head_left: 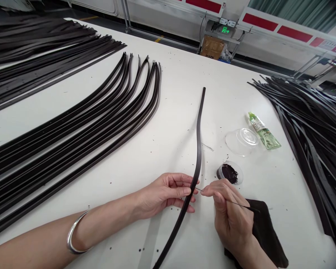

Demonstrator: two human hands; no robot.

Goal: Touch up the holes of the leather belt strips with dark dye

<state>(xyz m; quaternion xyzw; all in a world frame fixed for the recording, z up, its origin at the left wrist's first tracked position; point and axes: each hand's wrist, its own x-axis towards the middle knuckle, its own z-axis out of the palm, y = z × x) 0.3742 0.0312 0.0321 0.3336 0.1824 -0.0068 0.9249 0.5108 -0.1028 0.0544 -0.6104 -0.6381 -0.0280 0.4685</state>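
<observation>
Across the counter (173,145): one dark strip stands in hand, apart from three larger groups of dark strips, all overlapped too closely to count.
Held strip (199,149): one, long and narrow, near the middle of the counter, curving from its squared far end down past the lower edge of view.
Left hand (156,196): one, its thumb and fingers pinching the held strip along its length, the lower fingers slightly spread; one silver bangle (72,232) circles the wrist.
Right hand (232,216): one, its fingers pinching a thin tool (239,204), whose tip is at the strip's edge beside the left thumb; whether it touches, I cannot tell.
Tub (240,176): one, small, round and clear, open, just beyond the right hand; it holds a dark substance (229,173), some smeared up its wall.
Clear lid (244,141): one, lying off the tub.
Green tube (264,130): one, capped, beside the lid; its contents are hidden.
Dark cloth (264,224): one, partly under the right hand.
Strip groups: one fanned in rows (72,140) at left, one bundled behind it (44,67), one heaped (302,116) at right.
Cardboard box (212,47): one, beyond the counter; contents unclear.
</observation>
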